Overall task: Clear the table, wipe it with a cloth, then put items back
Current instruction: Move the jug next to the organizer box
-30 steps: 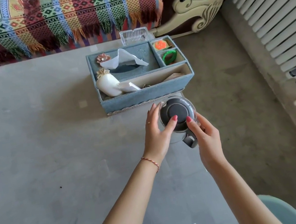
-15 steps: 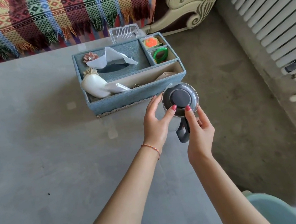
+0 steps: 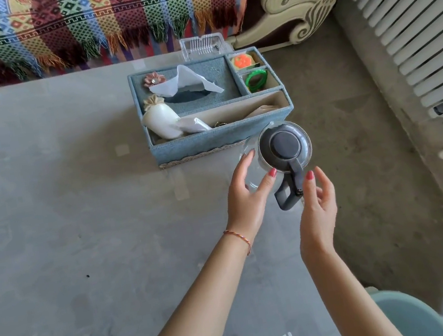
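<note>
Both forearms are bare, with no sleeve showing. The left hand [image 3: 247, 192] has a thin braided cord bracelet [image 3: 238, 235] in red and yellow at the wrist. The nails of both hands are painted red-pink. The right hand [image 3: 317, 211] wears no jewellery.

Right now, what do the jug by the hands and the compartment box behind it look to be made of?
Jug: clear glass body, seemingly, since the table shows through its wall; its lid and handle look like matte grey plastic. Organizer box: blue-grey woven fabric covering, judging by the coarse texture, with a lace-like trim along the bottom edge; pale, smooth lining inside, material unclear.
</note>
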